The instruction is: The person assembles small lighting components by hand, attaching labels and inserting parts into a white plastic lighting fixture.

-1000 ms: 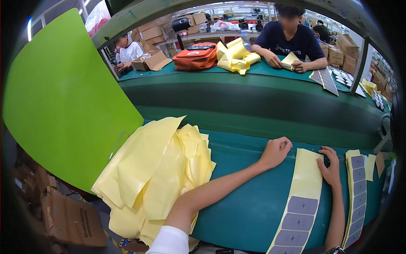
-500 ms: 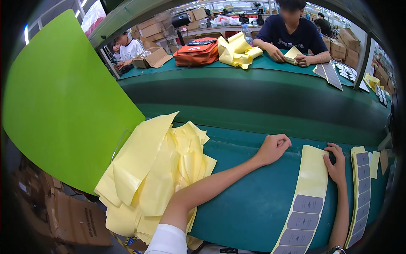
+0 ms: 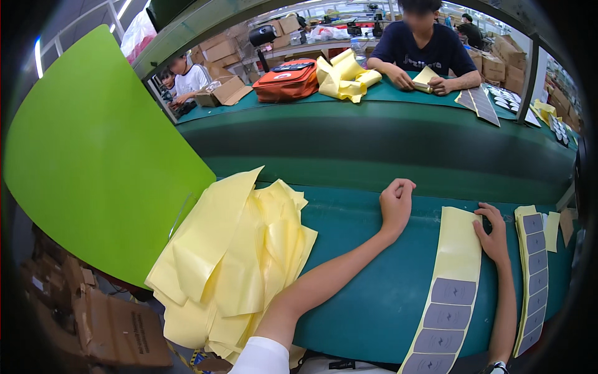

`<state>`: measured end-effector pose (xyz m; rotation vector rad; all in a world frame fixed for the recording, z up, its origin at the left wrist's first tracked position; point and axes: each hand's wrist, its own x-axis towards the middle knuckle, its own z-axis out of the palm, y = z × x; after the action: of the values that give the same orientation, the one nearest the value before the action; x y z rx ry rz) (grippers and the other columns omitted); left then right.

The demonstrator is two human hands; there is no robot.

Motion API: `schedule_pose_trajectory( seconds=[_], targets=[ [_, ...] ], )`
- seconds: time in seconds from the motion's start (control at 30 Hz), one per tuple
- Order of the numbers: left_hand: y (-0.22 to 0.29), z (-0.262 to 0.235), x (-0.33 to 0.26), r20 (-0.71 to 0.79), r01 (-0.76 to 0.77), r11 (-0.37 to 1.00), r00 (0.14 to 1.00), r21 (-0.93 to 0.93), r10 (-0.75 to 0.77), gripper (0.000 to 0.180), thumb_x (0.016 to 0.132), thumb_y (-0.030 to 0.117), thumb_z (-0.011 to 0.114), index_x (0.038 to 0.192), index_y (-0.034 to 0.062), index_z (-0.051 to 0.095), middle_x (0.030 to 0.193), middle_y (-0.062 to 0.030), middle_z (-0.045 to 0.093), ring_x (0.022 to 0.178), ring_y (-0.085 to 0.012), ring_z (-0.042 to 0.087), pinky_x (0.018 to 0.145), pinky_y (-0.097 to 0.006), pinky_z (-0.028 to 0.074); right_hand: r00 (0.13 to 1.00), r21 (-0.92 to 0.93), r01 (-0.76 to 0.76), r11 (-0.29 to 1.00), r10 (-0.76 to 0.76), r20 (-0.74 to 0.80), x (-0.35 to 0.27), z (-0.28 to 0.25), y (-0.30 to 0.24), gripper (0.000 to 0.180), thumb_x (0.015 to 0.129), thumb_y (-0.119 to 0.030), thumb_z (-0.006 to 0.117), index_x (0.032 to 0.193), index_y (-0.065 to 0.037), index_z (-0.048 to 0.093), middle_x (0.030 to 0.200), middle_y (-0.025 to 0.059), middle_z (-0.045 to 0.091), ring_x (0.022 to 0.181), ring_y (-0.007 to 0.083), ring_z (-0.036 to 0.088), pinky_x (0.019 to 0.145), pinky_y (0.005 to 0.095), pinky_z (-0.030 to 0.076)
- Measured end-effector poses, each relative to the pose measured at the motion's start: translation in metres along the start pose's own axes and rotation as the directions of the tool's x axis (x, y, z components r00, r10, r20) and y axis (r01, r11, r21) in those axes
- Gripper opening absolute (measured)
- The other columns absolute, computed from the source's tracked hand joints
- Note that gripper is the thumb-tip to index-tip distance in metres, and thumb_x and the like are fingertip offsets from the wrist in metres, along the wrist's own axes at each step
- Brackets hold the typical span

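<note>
On the green tabletop in front of me lies a yellow backing strip [image 3: 460,243] with grey rectangular stickers [image 3: 446,316] down its nearer part; its far end is bare. My right hand [image 3: 494,235] rests at that bare end's right edge, thumb and fingers apart, touching the strip. My left hand [image 3: 397,202] is raised left of the strip's far end, apart from it. Its fingers are curled together, and whatever they may hold is hidden. To the right of my right forearm sits a stack of similar sticker strips [image 3: 534,274].
A big heap of crumpled yellow backing paper [image 3: 230,255] covers the left of the table beside a bright green panel [image 3: 103,162]. Beyond runs a dark green belt [image 3: 374,146]. Across it, a person [image 3: 423,56] handles yellow paper near a red bag [image 3: 286,81].
My left hand has risen away from me and a little to the left, wrist now more upright. My right hand stays at the strip's edge. The view has shifted slightly.
</note>
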<state>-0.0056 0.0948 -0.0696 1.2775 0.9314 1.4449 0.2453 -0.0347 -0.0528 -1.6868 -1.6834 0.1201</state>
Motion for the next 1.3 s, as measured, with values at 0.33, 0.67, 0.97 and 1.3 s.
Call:
schedule_pose_trajectory(
  seconds=[0.33, 0.67, 0.97, 1.3],
  targets=[
    [0.006, -0.007, -0.011, 0.202, 0.032, 0.998, 0.978, 0.059, -0.043, 0.017, 0.091, 0.008, 0.055, 0.082, -0.0007, 0.066, 0.059, 0.0073, 0.049, 0.053, 0.0008, 0.035, 0.049, -0.021, 0.025, 0.999, 0.008, 0.030, 1.000, -0.030, 0.031, -0.003, 0.001, 0.005, 0.027, 0.082, -0.021, 0.069, 0.105, -0.007, 0.066, 0.126, 0.0145, 0.057, 0.121, 0.0315, 0.048, 0.103, 0.0402, 0.036],
    [0.005, 0.003, -0.012, 0.437, -0.122, 0.960, 0.899, 0.254, -0.002, 0.017, 0.092, 0.011, 0.057, 0.085, -0.0017, 0.066, 0.052, 0.0057, 0.040, 0.051, -0.0018, 0.032, 0.048, -0.024, 0.025, 0.993, -0.040, 0.107, 0.993, -0.105, 0.048, -0.004, -0.002, 0.012, 0.031, 0.080, -0.027, 0.074, 0.105, -0.010, 0.066, 0.122, 0.0107, 0.057, 0.120, 0.0287, 0.048, 0.101, 0.0417, 0.035],
    [0.008, 0.006, -0.021, 0.481, -0.281, 0.913, 0.869, 0.297, 0.111, 0.017, 0.089, 0.013, 0.063, 0.101, 0.0014, 0.066, 0.064, 0.0036, 0.051, 0.051, -0.0024, 0.037, 0.050, -0.022, 0.031, 0.984, 0.078, 0.158, 0.984, -0.163, 0.070, -0.004, -0.001, 0.008, 0.026, 0.084, -0.022, 0.070, 0.104, -0.008, 0.063, 0.109, 0.0087, 0.061, 0.110, 0.0267, 0.052, 0.096, 0.0383, 0.039],
    [0.011, 0.006, -0.021, 0.647, -0.338, 0.856, 0.762, 0.392, 0.005, 0.028, 0.087, 0.028, 0.065, 0.107, 0.0094, 0.069, 0.071, 0.0013, 0.061, 0.052, -0.0086, 0.047, 0.052, -0.027, 0.040, 0.992, 0.138, 0.118, 0.983, -0.122, 0.024, -0.009, 0.004, -0.012, 0.023, 0.090, -0.025, 0.063, 0.094, -0.003, 0.068, 0.088, 0.0118, 0.066, 0.084, 0.0274, 0.060, 0.078, 0.0372, 0.045]
  ],
)
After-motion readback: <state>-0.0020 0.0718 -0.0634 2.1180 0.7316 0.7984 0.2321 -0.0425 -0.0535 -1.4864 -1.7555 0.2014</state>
